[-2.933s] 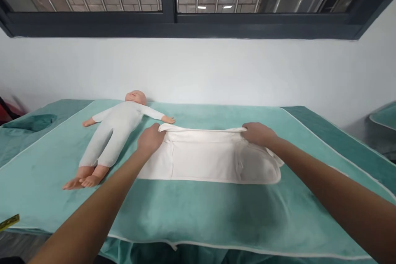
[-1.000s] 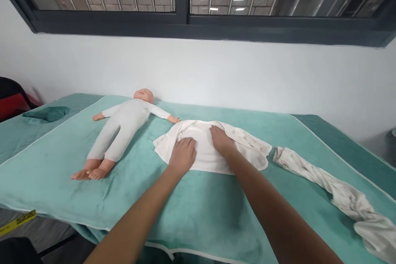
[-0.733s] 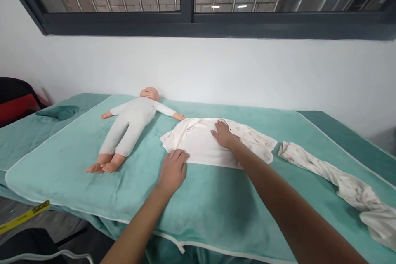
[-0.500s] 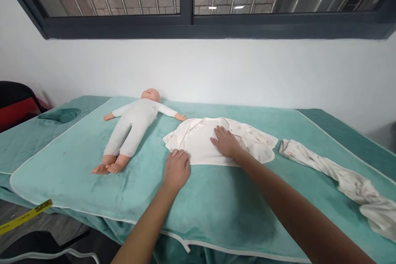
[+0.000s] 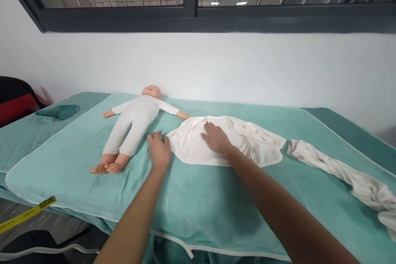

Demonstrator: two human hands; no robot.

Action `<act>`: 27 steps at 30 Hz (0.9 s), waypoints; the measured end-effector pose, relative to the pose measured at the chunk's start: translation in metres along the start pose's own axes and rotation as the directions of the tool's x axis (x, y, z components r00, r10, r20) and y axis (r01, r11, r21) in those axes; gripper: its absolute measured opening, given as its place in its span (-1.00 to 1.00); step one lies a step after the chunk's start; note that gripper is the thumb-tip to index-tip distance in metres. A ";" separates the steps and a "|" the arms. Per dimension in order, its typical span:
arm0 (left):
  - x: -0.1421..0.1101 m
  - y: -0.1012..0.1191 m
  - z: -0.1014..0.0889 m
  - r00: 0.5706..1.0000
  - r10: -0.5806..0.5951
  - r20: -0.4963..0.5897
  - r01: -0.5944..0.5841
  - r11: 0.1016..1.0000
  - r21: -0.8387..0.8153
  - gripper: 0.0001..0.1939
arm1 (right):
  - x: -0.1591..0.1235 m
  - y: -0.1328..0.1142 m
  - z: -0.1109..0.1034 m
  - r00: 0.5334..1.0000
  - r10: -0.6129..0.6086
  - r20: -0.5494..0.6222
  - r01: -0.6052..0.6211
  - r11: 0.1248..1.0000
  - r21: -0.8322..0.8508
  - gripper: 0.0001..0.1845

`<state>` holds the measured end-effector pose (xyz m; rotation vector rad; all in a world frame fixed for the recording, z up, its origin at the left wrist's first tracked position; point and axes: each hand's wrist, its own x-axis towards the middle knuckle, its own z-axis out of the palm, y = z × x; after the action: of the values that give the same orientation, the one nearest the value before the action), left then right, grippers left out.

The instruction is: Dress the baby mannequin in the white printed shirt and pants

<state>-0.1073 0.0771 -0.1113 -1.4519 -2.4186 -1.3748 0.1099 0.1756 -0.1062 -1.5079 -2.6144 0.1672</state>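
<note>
A white baby shirt [image 5: 192, 146] with small printed patterns lies spread on the green mat. My right hand [image 5: 217, 138] rests flat on its upper middle, fingers stretched out. At the shirt's left sleeve end is my left hand [image 5: 159, 150], with its fingers slightly bent and the thumb apart from them; the thumb is close to the cloth edge, and I cannot tell if it touches. To the left, a baby doll [image 5: 136, 113] with a white cloth body lies on its back, one arm reaching toward the shirt's upper left edge.
Rumpled white printed baby clothing [image 5: 337, 169] lies at the right. The green mat [image 5: 77, 165] covers the bed, which stands against a white wall below a window. A black and red item [image 5: 17, 103] is at far left. Yellow tape [image 5: 27, 214] shows at lower left.
My left hand has moved left and slightly up, from the shirt's lower left edge to beside its sleeve end. My right hand has shifted a little left on the cloth.
</note>
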 end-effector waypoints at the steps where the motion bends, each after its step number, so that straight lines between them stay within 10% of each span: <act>1: 0.009 -0.002 0.001 0.998 -0.022 0.053 0.021 1.000 0.020 -0.76 | 0.001 0.000 0.000 1.000 -0.002 -0.001 0.002 1.000 0.001 -0.32; 5: 0.029 -0.010 0.006 0.981 -0.016 0.194 0.007 0.999 0.044 -0.85 | 0.005 0.003 -0.003 1.000 -0.025 -0.008 0.025 1.000 0.016 -0.33; 16: 0.058 -0.017 0.020 0.991 -0.073 -0.110 0.049 0.977 -0.206 -0.85 | 0.010 0.005 0.000 0.992 -0.096 -0.087 0.101 0.994 0.046 -0.39; 27: 0.033 -0.011 0.019 0.961 0.195 -0.197 -0.215 0.973 -0.083 -0.81 | 0.027 0.005 -0.001 0.991 -0.128 -0.044 0.129 0.992 0.008 -0.36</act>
<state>-0.1262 0.1108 -0.1168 -1.4706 -2.0485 -1.5307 0.1003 0.2016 -0.1047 -1.3193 -2.6608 0.1345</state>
